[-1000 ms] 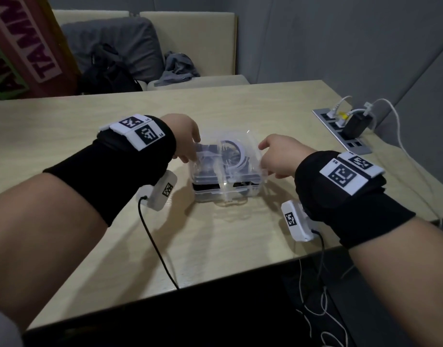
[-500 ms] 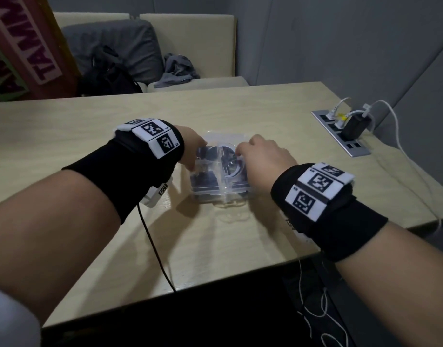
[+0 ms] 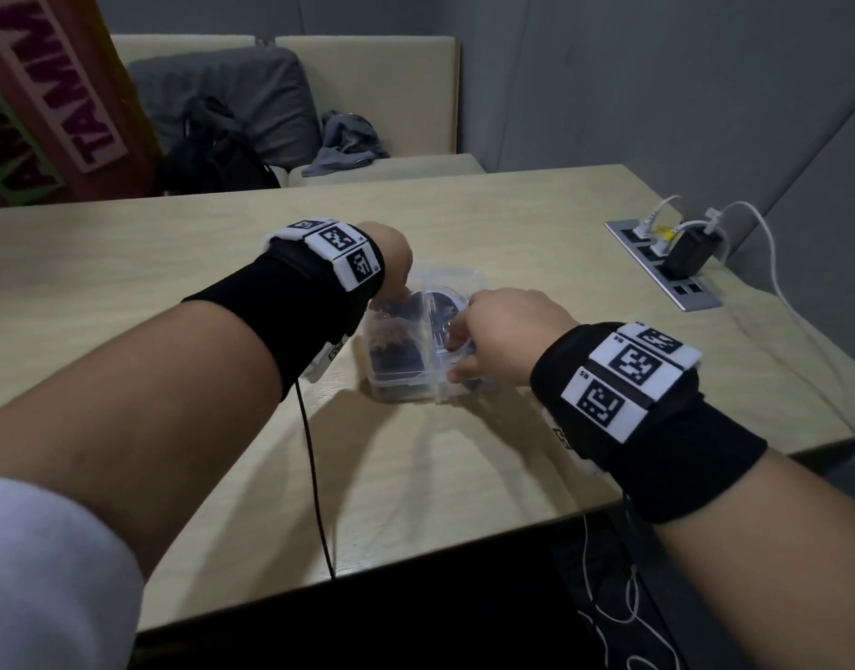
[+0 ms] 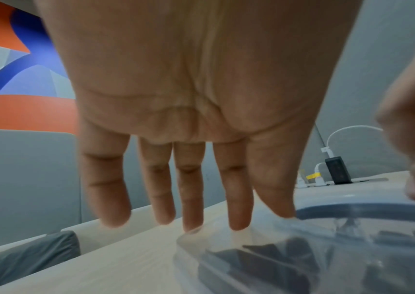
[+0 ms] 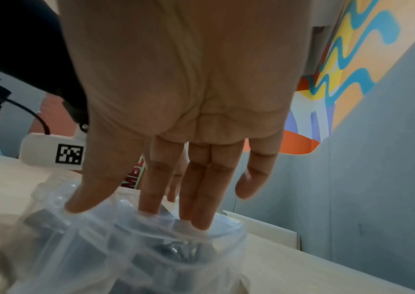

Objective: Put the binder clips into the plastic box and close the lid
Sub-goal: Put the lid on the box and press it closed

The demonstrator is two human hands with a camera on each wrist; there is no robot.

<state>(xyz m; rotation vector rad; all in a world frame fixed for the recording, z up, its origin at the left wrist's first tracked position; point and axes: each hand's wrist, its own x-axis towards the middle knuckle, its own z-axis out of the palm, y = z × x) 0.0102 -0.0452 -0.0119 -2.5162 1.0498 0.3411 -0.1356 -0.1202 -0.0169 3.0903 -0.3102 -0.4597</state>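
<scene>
A clear plastic box stands in the middle of the table, its lid lying down on top. Dark binder clips show through the walls. My left hand is at the box's far left corner, and its straight fingertips touch the lid's edge. My right hand lies over the right side of the lid. Its straight fingers press down on the lid, thumb at the near edge. The box and the clips look blurred below it. Neither hand holds anything.
A power strip with a black charger and white cables sits at the table's right edge. A black cable runs from my left wrist over the table's front edge. A sofa with a grey cushion and dark bag stands behind the table.
The half-raised lid has come down flat on the box. My right hand moved left onto the lid, and my left hand shifted to the far left corner.
</scene>
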